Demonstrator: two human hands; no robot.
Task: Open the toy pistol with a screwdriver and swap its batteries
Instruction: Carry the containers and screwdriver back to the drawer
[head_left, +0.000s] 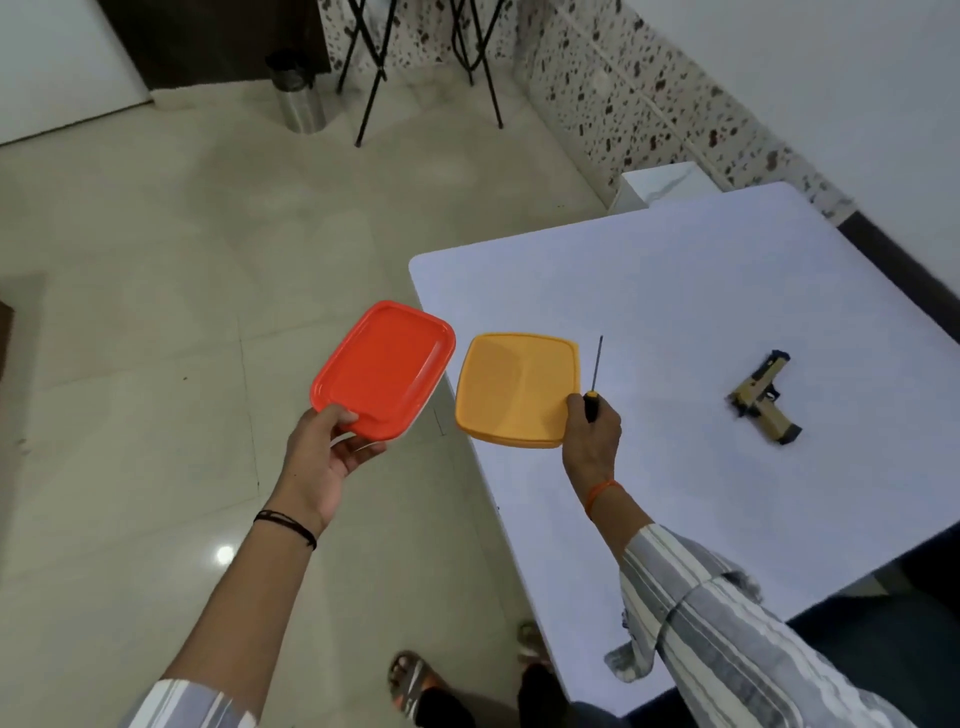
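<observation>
Both hands (591, 434) left of pistol (766, 397)

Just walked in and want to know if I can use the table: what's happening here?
A person is standing at the corner of a white table, apparently still setting up. The left hand holds a red container out over the floor, beside the table. The right hand grips a yellow container at the table's edge together with a screwdriver, shaft pointing away. The toy pistol lies untouched on the table further right and looks unopened.
</observation>
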